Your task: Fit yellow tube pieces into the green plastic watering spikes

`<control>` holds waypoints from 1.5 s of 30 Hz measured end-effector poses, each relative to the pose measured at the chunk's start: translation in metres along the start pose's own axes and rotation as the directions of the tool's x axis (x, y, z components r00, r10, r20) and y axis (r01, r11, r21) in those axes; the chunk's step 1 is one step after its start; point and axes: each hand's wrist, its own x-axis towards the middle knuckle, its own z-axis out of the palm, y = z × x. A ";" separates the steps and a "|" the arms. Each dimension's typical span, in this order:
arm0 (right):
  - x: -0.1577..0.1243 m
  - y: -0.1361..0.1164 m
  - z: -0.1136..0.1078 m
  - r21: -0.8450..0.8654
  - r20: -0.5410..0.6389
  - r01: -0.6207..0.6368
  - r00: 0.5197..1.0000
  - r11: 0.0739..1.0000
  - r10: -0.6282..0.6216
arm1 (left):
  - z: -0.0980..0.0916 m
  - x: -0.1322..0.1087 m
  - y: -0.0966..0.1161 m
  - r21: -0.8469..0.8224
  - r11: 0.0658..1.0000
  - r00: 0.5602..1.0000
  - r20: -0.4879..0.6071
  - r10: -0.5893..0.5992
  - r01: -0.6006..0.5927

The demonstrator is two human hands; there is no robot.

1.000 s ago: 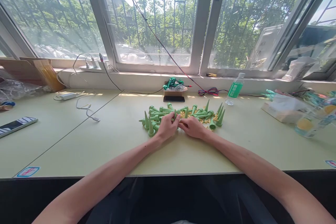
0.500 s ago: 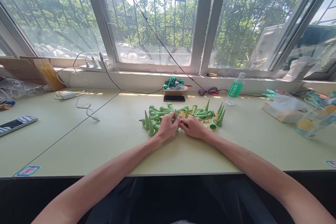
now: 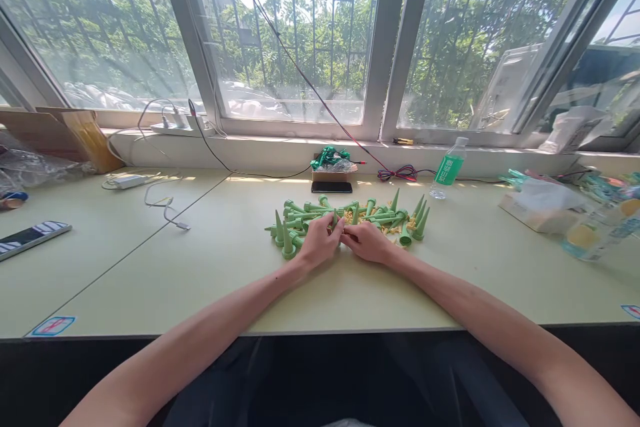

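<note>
My left hand (image 3: 321,240) is closed around a green plastic spike (image 3: 335,219), whose pointed tip sticks up between thumb and fingers. Right beside it, my right hand (image 3: 367,241) has its fingers pinched together, meeting the left fingertips; what they hold is too small and hidden to name. Around both hands lie several more green cone-shaped spikes (image 3: 288,243) with round collars, some standing point up, others on their sides. Small yellowish pieces (image 3: 391,229) are scattered among the spikes on the right.
Behind the pile are a dark phone (image 3: 331,187) and a small box with green items (image 3: 331,161). A water bottle (image 3: 449,169) stands back right, near a tissue box (image 3: 535,205). At left lie a white cable (image 3: 167,212) and another phone (image 3: 33,239).
</note>
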 end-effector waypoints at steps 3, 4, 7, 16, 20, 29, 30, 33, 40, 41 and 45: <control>0.000 0.000 0.000 -0.004 -0.005 0.005 1.000 1.000 -0.005 | 0.000 0.000 0.001 -0.009 1.000 1.000 -0.009 0.009 -0.009; 0.000 0.000 0.000 -0.004 -0.006 0.005 1.000 1.000 -0.005 | 0.000 0.000 0.001 -0.014 1.000 1.000 -0.013 0.013 -0.013; 0.000 0.001 0.001 -0.001 -0.009 0.007 1.000 1.000 -0.007 | 0.000 0.000 0.001 -0.019 1.000 1.000 -0.015 0.014 -0.014; 0.000 0.003 0.002 0.005 -0.020 0.038 0.999 0.999 -0.037 | 0.000 0.000 0.003 -0.037 0.999 1.000 -0.020 0.005 -0.006; 0.000 0.002 0.002 0.010 -0.016 0.035 0.999 0.999 -0.035 | 0.000 0.000 0.002 -0.038 0.999 1.000 -0.021 0.007 -0.008; 0.000 0.004 0.003 0.021 -0.012 0.035 0.999 0.999 -0.034 | 0.000 0.000 0.000 -0.002 1.000 1.000 -0.001 0.023 -0.023; 0.001 0.004 0.003 0.021 -0.013 0.036 0.999 0.999 -0.036 | 0.000 0.000 0.000 0.006 1.000 1.000 0.001 0.025 -0.025; 0.001 0.003 0.002 0.026 -0.015 0.037 0.999 0.999 -0.037 | 0.000 0.000 0.000 0.026 0.999 0.999 0.000 0.032 -0.032; 0.001 0.003 0.002 0.021 -0.004 0.033 0.999 0.999 -0.033 | 0.000 0.000 -0.001 0.041 0.998 0.999 0.000 0.040 -0.040; 0.001 0.004 0.002 0.020 -0.004 0.032 0.999 0.999 -0.032 | 0.000 0.000 -0.001 0.042 0.998 0.999 0.002 0.041 -0.041; 0.001 0.004 0.003 0.016 -0.005 0.032 0.999 0.999 -0.032 | 0.000 0.000 0.000 0.042 0.998 0.999 0.006 0.040 -0.040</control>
